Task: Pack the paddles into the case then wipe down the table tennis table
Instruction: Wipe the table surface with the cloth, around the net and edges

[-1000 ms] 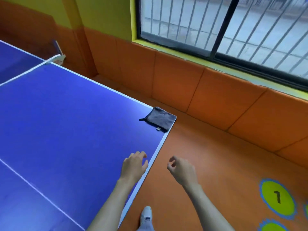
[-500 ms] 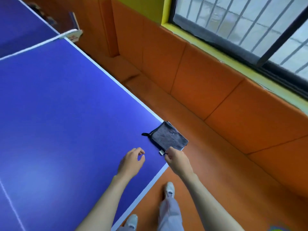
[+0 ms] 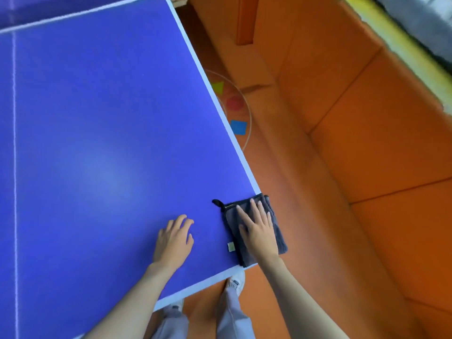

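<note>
Right hand point(image 3: 258, 231): flat, fingers straight, pressing dark cloth point(image 3: 278, 237) beneath it at table point(image 3: 97, 143) corner. Left hand point(image 3: 173, 242): alongside, relaxed, empty.

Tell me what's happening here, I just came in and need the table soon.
A person stands at the corner of the blue table. Their right hand lies flat, fingers straight, on a dark folded cloth at the table's corner, ready to wipe. The left hand rests on the table beside it, holding nothing. No paddles or case are in view, so only the wiping step shows.
</note>
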